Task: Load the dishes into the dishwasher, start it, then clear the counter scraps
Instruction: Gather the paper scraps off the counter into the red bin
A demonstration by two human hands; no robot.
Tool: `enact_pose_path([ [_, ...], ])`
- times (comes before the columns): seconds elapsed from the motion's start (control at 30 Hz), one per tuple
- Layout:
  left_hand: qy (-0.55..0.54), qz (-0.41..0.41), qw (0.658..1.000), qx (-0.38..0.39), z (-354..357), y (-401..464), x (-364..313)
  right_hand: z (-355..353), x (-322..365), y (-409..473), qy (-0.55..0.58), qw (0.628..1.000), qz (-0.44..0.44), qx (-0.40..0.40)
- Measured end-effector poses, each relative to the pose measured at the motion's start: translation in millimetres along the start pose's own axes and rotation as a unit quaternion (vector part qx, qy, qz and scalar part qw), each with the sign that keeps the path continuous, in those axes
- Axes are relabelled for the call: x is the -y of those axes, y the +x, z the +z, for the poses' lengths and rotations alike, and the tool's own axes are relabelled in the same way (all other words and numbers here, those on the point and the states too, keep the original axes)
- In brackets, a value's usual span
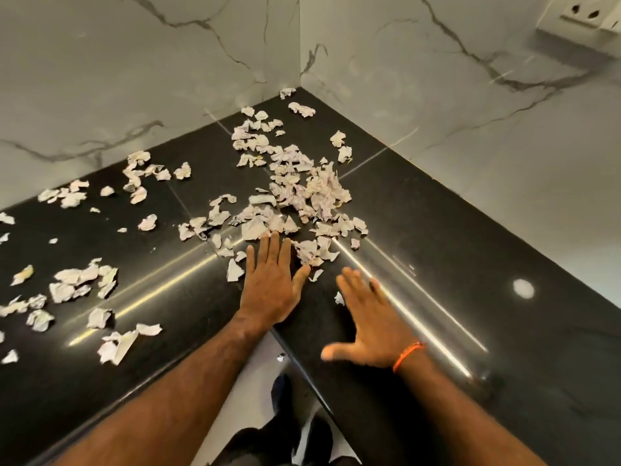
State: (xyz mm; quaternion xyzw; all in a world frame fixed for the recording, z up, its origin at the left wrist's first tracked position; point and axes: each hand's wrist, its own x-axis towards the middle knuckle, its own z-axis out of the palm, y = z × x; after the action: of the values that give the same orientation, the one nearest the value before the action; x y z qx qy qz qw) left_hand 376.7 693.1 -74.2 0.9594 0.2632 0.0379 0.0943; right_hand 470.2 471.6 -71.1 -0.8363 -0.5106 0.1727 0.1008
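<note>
Scraps (302, 193) pale, crumpled, strewn on black counter (453, 230), left hand (272, 277) flat, right hand (369, 317) splayed, both empty

Glossy black corner counter (437, 230) strewn with torn, crumpled paper scraps (302, 190).

Single head cam, wide-angle, looking forward and steeply down into the inside corner of the counter (437, 237). Close range: both forearms enter from the bottom edge, left hand (270, 280) and right hand (373, 326) mid-frame. Walls (134, 79) fill the top (edges bowed by the lens). No second view, so no overlap.
</note>
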Motion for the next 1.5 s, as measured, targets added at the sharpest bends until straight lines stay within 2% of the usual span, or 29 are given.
enact_pose_path([
  [0.03, -0.005, -0.009, 1.0, -0.006, -0.7, -5.7, 2.1, 5.9, 9.9, -1.9, -0.05, 0.998, -0.021, 0.008],
  [0.1, -0.017, -0.025, 0.999, -0.011, -4.2, -15.8, 10.3, 12.4, 19.6, 10.0, -0.083, 0.997, -0.004, -0.001],
  [0.37, -0.015, -0.07, 0.997, -0.021, -27.7, -53.6, 63.1, 3.8, 28.6, 134.4, -0.023, 0.98, 0.16, -0.119],
  [0.43, -0.018, -0.098, 0.995, -0.031, -37.0, -67.8, 84.5, 7.5, 52.7, 138.7, -0.021, 0.977, 0.131, -0.167],
  [0.53, -0.016, -0.144, 0.989, -0.043, -44.0, -94.2, 120.3, 25.0, 101.3, 135.5, -0.044, 0.977, 0.026, -0.207],
  [0.7, -0.045, -0.249, 0.963, -0.096, -50.1, -151.7, 180.7, 73.7, 200.5, 133.9, -0.047, 0.982, -0.122, -0.136],
  [0.83, -0.04, -0.321, 0.94, -0.108, -51.4, -193.3, 228.9, 102.1, 274.2, 140.7, -0.06, 0.984, -0.159, -0.051],
  [0.9, -0.038, -0.334, 0.937, -0.095, -50.9, -205.9, 250.0, 113.5, 298.1, 148.5, -0.085, 0.984, -0.158, -0.02],
  [0.97, -0.037, -0.343, 0.935, -0.083, -51.3, -211.1, 268.1, 117.0, 307.2, 161.0, -0.092, 0.988, -0.123, -0.028],
  [1.1, -0.039, -0.399, 0.912, -0.091, -56.1, -219.1, 314.7, 100.1, 302.4, 195.5, -0.021, 0.994, 0.049, -0.098],
  [1.13, -0.045, -0.429, 0.898, -0.088, -57.2, -221.6, 325.5, 95.1, 298.2, 199.5, -0.007, 0.993, 0.059, -0.105],
  [1.23, -0.039, -0.487, 0.87, -0.067, -58.4, -223.6, 355.9, 97.3, 310.2, 195.0, -0.031, 0.994, -0.049, -0.094],
  [1.3, -0.022, -0.464, 0.884, -0.05, -57.1, -212.5, 365.5, 110.1, 330.8, 188.4, -0.072, 0.989, -0.113, -0.062],
  [1.33, -0.013, -0.435, 0.9, -0.039, -55.8, -203.8, 370.7, 118.5, 342.1, 189.9, -0.084, 0.988, -0.118, -0.053],
  [1.43, 0.001, -0.305, 0.952, -0.008, -51.3, -172.5, 372.7, 123.1, 355.9, 209.7, -0.069, 0.994, -0.069, -0.055],
  [1.5, -0.041, -0.225, 0.973, -0.01, -53.4, -156.5, 370.4, 112.1, 346.4, 227.9, -0.063, 0.995, 0.0, -0.077],
])
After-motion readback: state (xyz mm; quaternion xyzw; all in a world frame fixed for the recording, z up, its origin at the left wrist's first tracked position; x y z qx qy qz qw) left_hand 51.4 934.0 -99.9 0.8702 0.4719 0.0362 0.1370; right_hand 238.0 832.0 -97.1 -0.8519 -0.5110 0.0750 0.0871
